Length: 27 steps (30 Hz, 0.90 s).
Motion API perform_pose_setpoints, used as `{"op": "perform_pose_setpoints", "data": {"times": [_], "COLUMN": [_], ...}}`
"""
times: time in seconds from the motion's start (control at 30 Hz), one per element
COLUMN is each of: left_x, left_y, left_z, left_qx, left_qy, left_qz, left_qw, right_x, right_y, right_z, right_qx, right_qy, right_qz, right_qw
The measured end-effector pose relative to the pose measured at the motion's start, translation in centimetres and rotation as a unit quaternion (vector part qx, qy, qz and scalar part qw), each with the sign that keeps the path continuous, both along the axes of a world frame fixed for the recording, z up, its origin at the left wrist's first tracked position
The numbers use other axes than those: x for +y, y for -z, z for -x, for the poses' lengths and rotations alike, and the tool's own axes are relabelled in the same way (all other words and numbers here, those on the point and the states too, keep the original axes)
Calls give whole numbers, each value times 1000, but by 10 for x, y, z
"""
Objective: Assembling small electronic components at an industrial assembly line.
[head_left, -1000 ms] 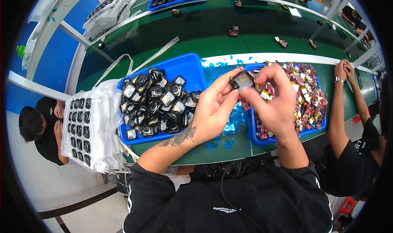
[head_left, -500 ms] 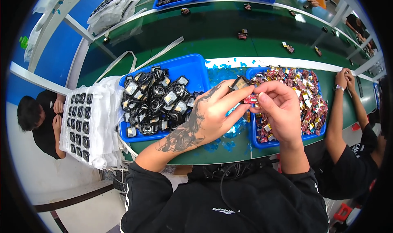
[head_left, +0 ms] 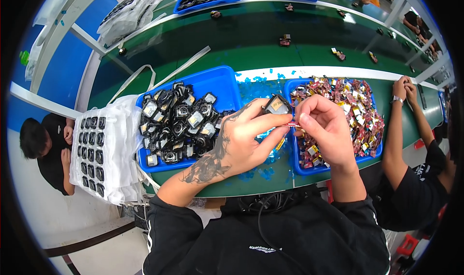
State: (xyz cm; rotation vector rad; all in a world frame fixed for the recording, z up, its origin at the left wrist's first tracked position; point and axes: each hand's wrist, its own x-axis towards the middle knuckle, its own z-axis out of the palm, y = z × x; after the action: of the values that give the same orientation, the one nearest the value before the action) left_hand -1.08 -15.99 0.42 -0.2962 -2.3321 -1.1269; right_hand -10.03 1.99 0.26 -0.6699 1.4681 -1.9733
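Note:
My left hand [head_left: 244, 137], its forearm tattooed, grips a small black watch case [head_left: 277, 105] near the fingertips. Close against those fingers is a small red circuit board [head_left: 293, 124], seen nearly edge-on. The thumb and forefinger of my right hand [head_left: 329, 137] pinch the board's other end. A small yellow piece [head_left: 281, 143] shows just below the left fingertips; whether it joins the board I cannot tell. Left of my hands, a blue tray [head_left: 231, 81] holds a heap of black watch cases [head_left: 182, 111]. Under my right hand, another blue tray [head_left: 299, 166] is full of red boards with white and yellow parts [head_left: 360, 115].
Blue film scraps [head_left: 261, 171] litter the green bench [head_left: 227, 190]. At the left stand stacked white trays [head_left: 116, 154] of black cases. Beyond a white rail, circuit pieces [head_left: 285, 40] lie on a green belt [head_left: 246, 45]. A co-worker's arms [head_left: 397, 130] rest close on the right.
The watch case has tipped to show more of its face, and the red board has turned from flat to edge-on. Both hands have shifted slightly left in view.

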Motion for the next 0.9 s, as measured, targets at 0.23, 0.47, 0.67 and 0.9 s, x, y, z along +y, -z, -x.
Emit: {"op": "perform_pose_setpoints", "data": {"times": [0.23,0.47,0.67,0.9], "left_x": [1,5,3,4], "left_y": [5,4,10,5], "left_z": [0,2,3,7], "left_qx": [-155,-240,-318,-216], "left_qy": [83,105,116,137], "left_qz": [-202,-358,-444,-381], "left_qw": [964,896,830,889], "right_x": [3,3,-1,-5], "right_y": [1,5,4,4], "right_z": [-3,-4,-12,-8], "right_qx": [12,-19,45,107], "right_qy": [29,30,96,129], "right_qz": [-8,12,6,-34], "right_qw": [999,999,994,985]}}
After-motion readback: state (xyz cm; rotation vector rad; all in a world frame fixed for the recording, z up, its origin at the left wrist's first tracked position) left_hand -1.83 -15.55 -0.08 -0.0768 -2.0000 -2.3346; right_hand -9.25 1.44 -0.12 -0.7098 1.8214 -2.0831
